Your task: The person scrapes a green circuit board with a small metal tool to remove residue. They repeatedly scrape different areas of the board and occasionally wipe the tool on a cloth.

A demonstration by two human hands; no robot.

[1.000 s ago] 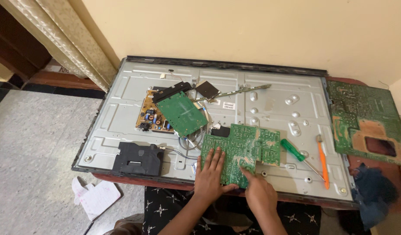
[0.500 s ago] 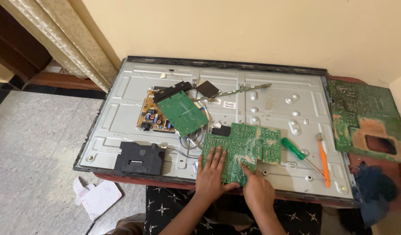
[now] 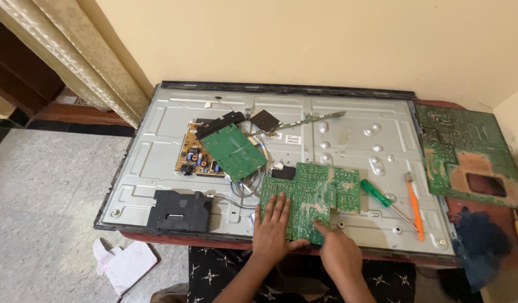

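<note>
A green circuit board [image 3: 318, 191] lies solder side up on the grey metal back panel of a flat television [image 3: 348, 140]. My left hand [image 3: 274, 230] rests flat on the board's near left part, fingers spread. My right hand [image 3: 338, 249] is at the board's near edge, its index finger pressing on the board's lower right corner. Neither hand grips anything.
Another green board [image 3: 234, 150] lies tilted over a yellow-brown board [image 3: 191, 157]. A black module [image 3: 179, 210] sits near left. A green-handled screwdriver [image 3: 382, 197] and an orange tool [image 3: 414, 206] lie right. A large green board [image 3: 472, 154] and dark cloth [image 3: 482, 244] are far right; crumpled paper [image 3: 124, 262] is on the floor.
None beyond a slight shift of the camera; both hands stay on the green board.
</note>
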